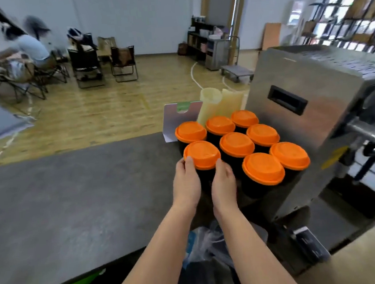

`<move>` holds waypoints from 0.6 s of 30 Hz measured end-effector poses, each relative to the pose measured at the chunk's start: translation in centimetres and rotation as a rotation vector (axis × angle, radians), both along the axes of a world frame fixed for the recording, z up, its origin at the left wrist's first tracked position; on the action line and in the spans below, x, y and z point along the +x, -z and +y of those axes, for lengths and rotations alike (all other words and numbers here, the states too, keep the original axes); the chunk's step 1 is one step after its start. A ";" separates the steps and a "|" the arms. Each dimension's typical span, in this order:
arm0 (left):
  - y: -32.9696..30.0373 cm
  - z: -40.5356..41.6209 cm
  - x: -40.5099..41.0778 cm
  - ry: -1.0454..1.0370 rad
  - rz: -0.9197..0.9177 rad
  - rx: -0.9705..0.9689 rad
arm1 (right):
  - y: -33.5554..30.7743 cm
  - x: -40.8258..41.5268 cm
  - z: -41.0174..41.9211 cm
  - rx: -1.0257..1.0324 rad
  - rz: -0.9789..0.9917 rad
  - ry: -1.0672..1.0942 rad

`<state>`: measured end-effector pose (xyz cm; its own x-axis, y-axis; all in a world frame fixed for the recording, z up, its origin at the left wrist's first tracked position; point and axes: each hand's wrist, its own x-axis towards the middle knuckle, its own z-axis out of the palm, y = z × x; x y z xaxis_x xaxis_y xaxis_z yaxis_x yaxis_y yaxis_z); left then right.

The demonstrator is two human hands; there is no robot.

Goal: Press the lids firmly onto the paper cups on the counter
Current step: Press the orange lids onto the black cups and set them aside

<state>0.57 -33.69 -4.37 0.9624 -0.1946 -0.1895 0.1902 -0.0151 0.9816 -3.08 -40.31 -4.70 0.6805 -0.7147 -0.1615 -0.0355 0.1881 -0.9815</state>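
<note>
**Both hands wrapped round the front-left cup**

Here's the long dark grey stone-look counter [73, 197], running from the left edge across to a big brushed stainless-steel machine [311, 113] parked at its right end. Tucked against that machine, at the counter's far right corner, sits a tight cluster of eight black paper cups with round orange plastic lids [237, 146], every one of them capped. Behind the cluster, at the far edge, two tall stacks of translucent pale yellow plastic cups [213, 105] lean beside a small silvery card stand [175, 120].

Now the action: the black paper cup with the orange lid nearest the counter's near edge on the left of the cluster [202, 155] is flanked by both hands. The left hand [185, 185] grips its left side, thumb up on the lid's rim. The right hand [224, 184] curls round the right side of the cup wall, thumb tip touching the rim too. The lid looks level on the cup.
</note>
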 end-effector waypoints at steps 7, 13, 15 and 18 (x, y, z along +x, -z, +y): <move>-0.1 6.1 -2.8 -0.118 -0.118 0.015 | 0.0 -1.0 4.6 -0.175 -0.085 -0.002; 2.0 11.1 -4.5 -0.249 -0.229 0.088 | 1.7 -2.0 10.8 -0.258 -0.057 -0.113; 1.8 12.4 -4.3 -0.275 -0.189 0.049 | 1.9 -2.3 11.8 -0.314 -0.049 -0.159; 1.1 13.8 -3.7 -0.278 -0.025 -0.091 | 1.7 -2.2 12.4 -0.390 -0.029 -0.241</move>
